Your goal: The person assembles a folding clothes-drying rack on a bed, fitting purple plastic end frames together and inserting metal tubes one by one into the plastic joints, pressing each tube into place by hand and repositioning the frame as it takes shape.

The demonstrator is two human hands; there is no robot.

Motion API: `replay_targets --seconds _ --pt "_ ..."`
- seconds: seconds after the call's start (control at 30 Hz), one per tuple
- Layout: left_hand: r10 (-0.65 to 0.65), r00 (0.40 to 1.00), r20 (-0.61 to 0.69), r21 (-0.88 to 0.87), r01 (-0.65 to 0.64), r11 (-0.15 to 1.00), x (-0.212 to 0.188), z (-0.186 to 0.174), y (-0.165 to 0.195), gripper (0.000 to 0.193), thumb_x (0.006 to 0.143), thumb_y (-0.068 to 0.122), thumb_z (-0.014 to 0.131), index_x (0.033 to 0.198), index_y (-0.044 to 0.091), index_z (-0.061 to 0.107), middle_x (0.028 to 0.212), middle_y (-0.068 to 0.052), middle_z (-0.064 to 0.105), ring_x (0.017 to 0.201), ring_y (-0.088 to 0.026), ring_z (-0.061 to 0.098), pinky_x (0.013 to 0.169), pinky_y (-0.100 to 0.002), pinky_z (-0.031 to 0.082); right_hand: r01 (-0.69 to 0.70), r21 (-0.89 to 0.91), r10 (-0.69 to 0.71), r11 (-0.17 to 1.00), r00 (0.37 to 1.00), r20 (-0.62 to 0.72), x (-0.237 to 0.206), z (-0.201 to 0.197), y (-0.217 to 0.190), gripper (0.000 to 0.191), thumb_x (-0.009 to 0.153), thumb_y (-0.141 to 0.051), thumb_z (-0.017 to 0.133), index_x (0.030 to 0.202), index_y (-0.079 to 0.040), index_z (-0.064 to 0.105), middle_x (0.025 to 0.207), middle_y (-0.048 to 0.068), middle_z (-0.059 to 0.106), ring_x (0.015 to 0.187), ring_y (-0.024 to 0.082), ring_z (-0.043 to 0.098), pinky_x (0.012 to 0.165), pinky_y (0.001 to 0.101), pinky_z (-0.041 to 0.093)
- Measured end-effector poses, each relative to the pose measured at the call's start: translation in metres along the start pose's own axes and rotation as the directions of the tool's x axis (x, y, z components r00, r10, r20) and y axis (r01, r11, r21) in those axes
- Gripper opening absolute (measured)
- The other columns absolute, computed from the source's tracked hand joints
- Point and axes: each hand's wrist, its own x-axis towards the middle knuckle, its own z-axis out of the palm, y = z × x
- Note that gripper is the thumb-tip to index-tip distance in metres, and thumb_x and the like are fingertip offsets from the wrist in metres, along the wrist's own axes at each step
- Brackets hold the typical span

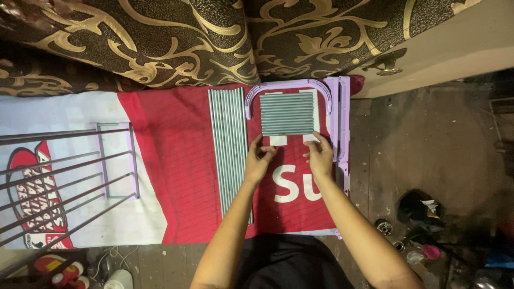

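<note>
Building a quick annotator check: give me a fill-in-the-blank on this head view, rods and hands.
1. Both hands, left hand and right hand, touch the near edge of the ____ rods.
2. The long rods lie to the ____ of the short rods.
3. The curved frame piece arching over the short rods is coloured ____.
4. Everything lies on a banner that is mostly ____ under the hands.

Missing words: short; left; purple; red

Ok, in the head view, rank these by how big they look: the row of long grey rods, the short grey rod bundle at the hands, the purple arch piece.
1. Row of long grey rods, clearly largest.
2. Short grey rod bundle and purple arch piece: similar width; the bundle fills more area, the arch is a thin outline, so unsure.
</note>
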Motion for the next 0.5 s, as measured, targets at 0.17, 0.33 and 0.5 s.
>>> replay_targets --seconds 0.17,0.33,0.5 --pt "-0.032 0.999 -0.033 0.121 0.035 0.992 -0.003 0.000 0.008 0.070 0.090 0.002 0.065 0.154 0.002 0.036 0.097 -0.007 0.073 0.080 -0.012 0.066 0.074 -0.027 0.056 -0.020 0.018 0.020 1.000 1.000 0.016 -0.001 0.000 -0.004 0.040 0.100 -0.008 0.058 0.140 -0.009 0.057 0.102 0.003 0.074 0.063 0.008 0.062 0.052 0.0231 0.047" --pt "-0.022 0.999 -0.047 0.184 0.030 0.982 -0.003 0.002 0.013 0.068 0.091 0.006 0.067 0.152 0.002 0.037 0.093 -0.007 0.074 0.080 -0.013 0.068 0.075 -0.028 0.055 -0.034 0.020 0.034 0.999 0.999 0.020 -0.003 0.000 -0.006 0.040 0.100 -0.008 0.057 0.140 -0.009 0.056 0.103 0.003 0.074 0.064 0.008 0.062 0.052 0.0230 0.047" --pt "0.028 0.997 -0.078 0.246 -0.009 0.969 -0.005 0.004 0.011 0.070 0.090 0.008 0.072 0.151 0.002 0.038 0.093 -0.006 0.074 0.087 -0.014 0.070 0.080 -0.028 0.055 -0.025 0.019 0.024 1.000 0.999 0.034 -0.005 0.000 -0.007 0.042 0.100 -0.010 0.058 0.142 -0.010 0.055 0.104 0.003 0.074 0.065 0.008 0.063 0.052 0.0228 0.046"
